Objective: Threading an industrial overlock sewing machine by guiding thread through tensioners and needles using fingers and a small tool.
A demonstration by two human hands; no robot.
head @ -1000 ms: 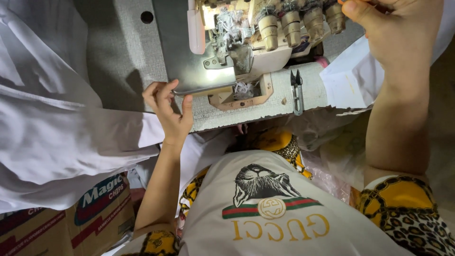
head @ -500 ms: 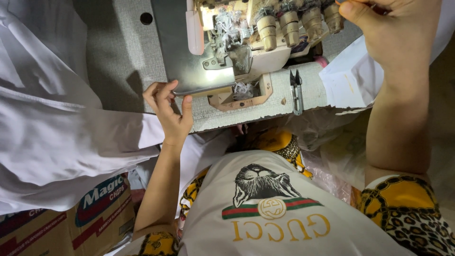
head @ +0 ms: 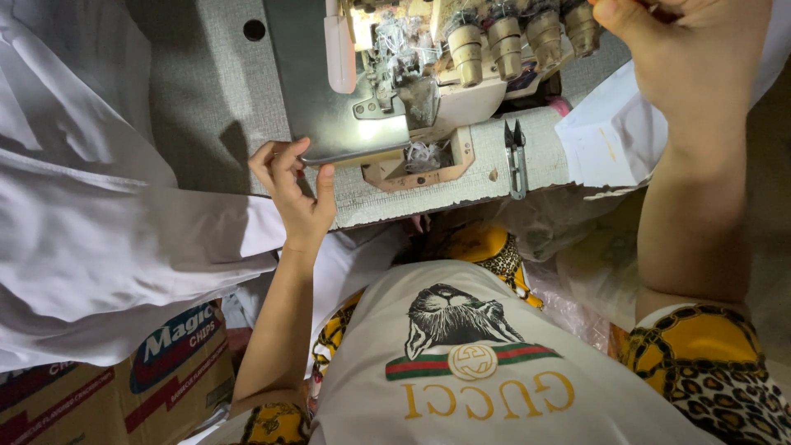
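The sewing machine (head: 428, 91) sits on a grey table (head: 206, 107), and everything else is placed from it. The left hand (head: 295, 198) is at the machine's near left corner, where a flat metal plate (head: 329, 82) ends. Its fingers (head: 280, 161) are curled, the fingertips pinching the plate's near edge while the thumb lies along the edge from the right. The palm rests against the table's front edge.

The right hand (head: 692, 58) is raised at the machine's right end, just beside the row of beige tension knobs (head: 519, 37). Its fingers are folded in towards the top of the frame, and whether they grip anything cannot be told, since the tips run out of view.

White cloth (head: 91, 214) spreads left of the machine, draping over the table's edge and touching the left wrist. More white cloth (head: 610, 144) lies right of the machine, under the right forearm. Small black thread snips (head: 516, 156) lie on the table in front of the machine's right half, points away from the person.

Below and left of the machine, under the hanging cloth, stands a cardboard box (head: 124, 387), brown, with a blue oval label edged in white and red bands printed along its side.
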